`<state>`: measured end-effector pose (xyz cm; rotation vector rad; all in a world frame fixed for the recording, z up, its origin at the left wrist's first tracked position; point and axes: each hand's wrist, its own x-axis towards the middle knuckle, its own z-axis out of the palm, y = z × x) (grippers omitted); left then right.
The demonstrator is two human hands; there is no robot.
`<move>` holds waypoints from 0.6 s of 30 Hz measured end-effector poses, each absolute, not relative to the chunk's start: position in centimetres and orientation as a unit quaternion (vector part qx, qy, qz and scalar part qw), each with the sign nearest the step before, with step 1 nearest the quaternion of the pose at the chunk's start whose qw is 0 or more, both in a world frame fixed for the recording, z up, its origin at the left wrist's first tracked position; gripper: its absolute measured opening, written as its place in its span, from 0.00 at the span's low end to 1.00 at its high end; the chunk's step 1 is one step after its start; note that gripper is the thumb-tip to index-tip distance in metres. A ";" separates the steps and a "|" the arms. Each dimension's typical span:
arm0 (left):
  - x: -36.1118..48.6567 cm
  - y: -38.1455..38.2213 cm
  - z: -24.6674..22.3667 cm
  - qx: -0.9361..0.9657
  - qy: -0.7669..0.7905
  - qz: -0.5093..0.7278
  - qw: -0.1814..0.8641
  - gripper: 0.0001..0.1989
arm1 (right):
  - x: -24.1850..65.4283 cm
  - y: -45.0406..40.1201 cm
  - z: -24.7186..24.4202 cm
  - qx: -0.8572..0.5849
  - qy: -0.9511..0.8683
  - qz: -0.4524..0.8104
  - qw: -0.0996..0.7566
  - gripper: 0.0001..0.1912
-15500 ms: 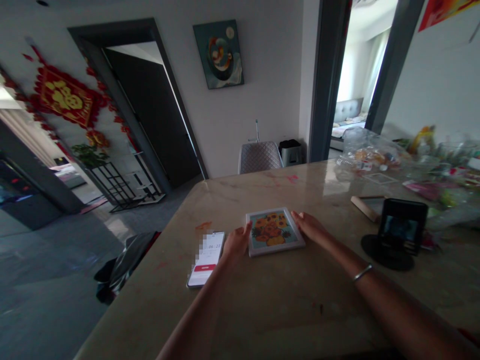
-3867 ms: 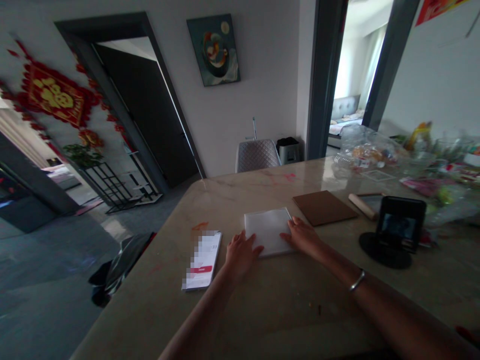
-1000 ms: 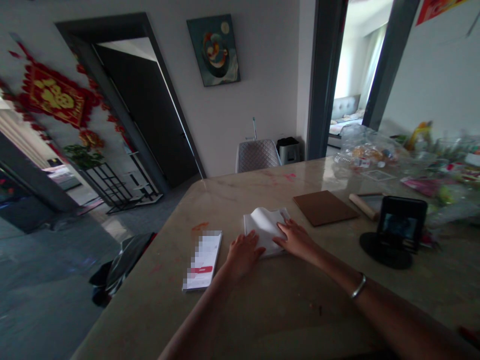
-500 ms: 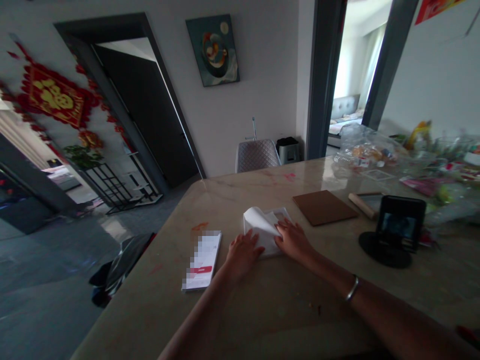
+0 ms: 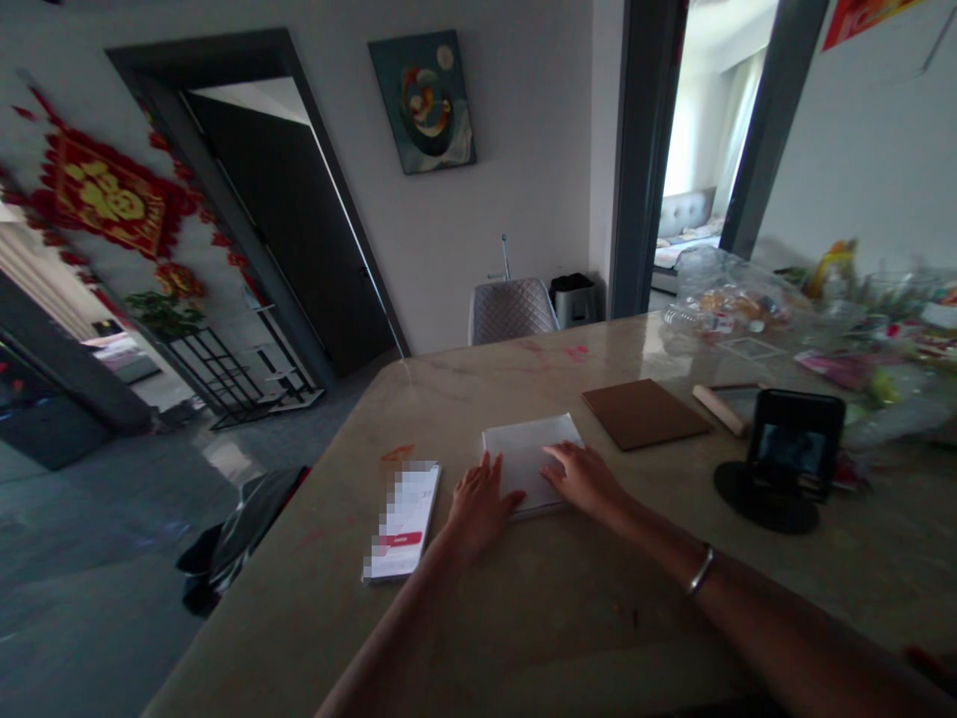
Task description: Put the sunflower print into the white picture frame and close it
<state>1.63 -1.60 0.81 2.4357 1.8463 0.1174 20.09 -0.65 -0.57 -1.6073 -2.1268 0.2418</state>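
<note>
A flat stack of white paper lies on the marble countertop, its top sheet flat. My right hand rests with its fingertips on the stack's right part. My left hand sits at the stack's near left corner, fingers spread and touching its edge. Neither hand grips anything. Left of that hand lies a smartphone with its screen lit and partly pixelated. A square brown board lies beyond my right hand, apart from the paper.
A wooden rolling pin and a black phone on a round stand stand to the right. Plastic bags and clutter crowd the far right of the counter. The counter's left edge drops to a tiled floor.
The curled-up top sheet has been laid flat on the stack. My right hand has slid slightly to the right across the paper, and my left hand has spread its fingers.
</note>
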 end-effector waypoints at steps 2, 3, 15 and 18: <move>1.4 -1.5 0.8 0.799 0.597 0.045 0.049 0.33 | 20.1 -0.7 -0.9 -0.608 -0.760 0.076 0.216 0.28; 1.3 -1.4 0.7 0.800 0.595 0.048 0.052 0.33 | 20.2 -0.7 -1.1 -0.618 -0.755 0.071 0.208 0.31; 1.2 -1.4 0.9 0.808 0.588 0.028 0.036 0.29 | 23.0 1.7 -1.2 -0.649 -0.711 0.060 0.266 0.24; 1.2 -1.5 0.9 0.806 0.590 0.030 0.036 0.29 | 22.7 1.8 -0.6 -0.620 -0.693 0.084 0.358 0.23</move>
